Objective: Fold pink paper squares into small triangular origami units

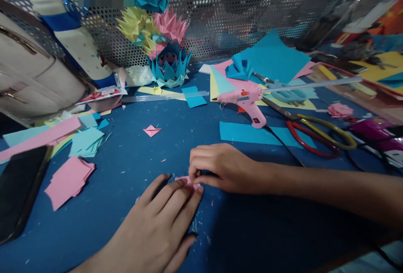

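Note:
A small pink paper piece (pixel 182 179) lies on the blue table, mostly covered by fingers. My left hand (pixel 166 210) rests over it, palm down and fingers spread. From the right, my right hand (pixel 220 167) touches the paper's edge with curled fingers pressed together. Beyond them sits a small folded pink piece (pixel 152 131). At the left is a stack of pink paper squares (pixel 69 180), with light-blue squares (pixel 86 141) behind it.
A pink glue gun (pixel 245 100) with its cord and red-and-yellow scissors (pixel 315 130) lie right of centre. Paper flowers (pixel 168 65) stand at the back. A phone (pixel 22 189), bag (pixel 34 63) and bottle (pixel 74 40) are on the left.

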### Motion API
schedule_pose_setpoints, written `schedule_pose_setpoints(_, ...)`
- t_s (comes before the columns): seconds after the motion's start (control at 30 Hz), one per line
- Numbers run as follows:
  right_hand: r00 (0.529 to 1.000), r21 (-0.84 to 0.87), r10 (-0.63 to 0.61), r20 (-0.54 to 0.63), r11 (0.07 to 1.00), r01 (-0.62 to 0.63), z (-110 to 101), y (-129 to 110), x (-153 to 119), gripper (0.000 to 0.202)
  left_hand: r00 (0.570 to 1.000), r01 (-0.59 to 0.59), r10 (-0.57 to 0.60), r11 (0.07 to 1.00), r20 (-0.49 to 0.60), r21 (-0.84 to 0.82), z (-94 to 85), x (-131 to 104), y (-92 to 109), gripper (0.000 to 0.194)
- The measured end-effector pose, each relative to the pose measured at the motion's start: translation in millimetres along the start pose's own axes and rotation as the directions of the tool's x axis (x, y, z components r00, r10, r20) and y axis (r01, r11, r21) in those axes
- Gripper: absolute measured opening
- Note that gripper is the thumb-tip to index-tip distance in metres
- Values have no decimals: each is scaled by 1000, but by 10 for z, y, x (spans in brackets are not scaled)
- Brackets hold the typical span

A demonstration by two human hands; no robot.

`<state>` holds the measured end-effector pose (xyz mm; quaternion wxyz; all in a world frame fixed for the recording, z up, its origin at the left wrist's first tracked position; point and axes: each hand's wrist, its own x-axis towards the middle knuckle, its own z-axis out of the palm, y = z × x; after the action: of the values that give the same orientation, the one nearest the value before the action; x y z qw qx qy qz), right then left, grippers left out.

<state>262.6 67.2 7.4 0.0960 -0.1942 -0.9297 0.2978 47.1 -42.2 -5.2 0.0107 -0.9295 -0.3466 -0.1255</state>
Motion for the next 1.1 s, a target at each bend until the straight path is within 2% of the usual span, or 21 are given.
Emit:
schedule_pose_setpoints(0.33, 998, -22, 40, -38, 999, -41, 29, -27, -3, 6, 999, -33, 33, 996, -5, 86, -96, 65, -1, 47)
schedule_pose_setpoints(0.43, 997, -32, 44, -57, 998, -46, 39, -42, -11, 5, 1000, -17, 16, 995, 10, 95, -80, 47, 18, 46)
schedule_pose_setpoints(0.63, 997, -76, 35, -70, 996, -40, 39, -66, -15, 6, 1000, 7, -5, 997, -28, 81, 7, 14, 27, 49)
schedule_pose_setpoints(0.87, 997, -110, 7, -74, 994, -15, 60, -62, -30, 5, 999, -33, 31, 996, 25, 86, -53, 44, 4, 46)
schedule_pose_setpoints(1.1, 997, -96, -19, -80, 995, 11, 55, -38, -28, 6, 1000, -14, 13, 999, 19, 42, 4, 7, 3, 49)
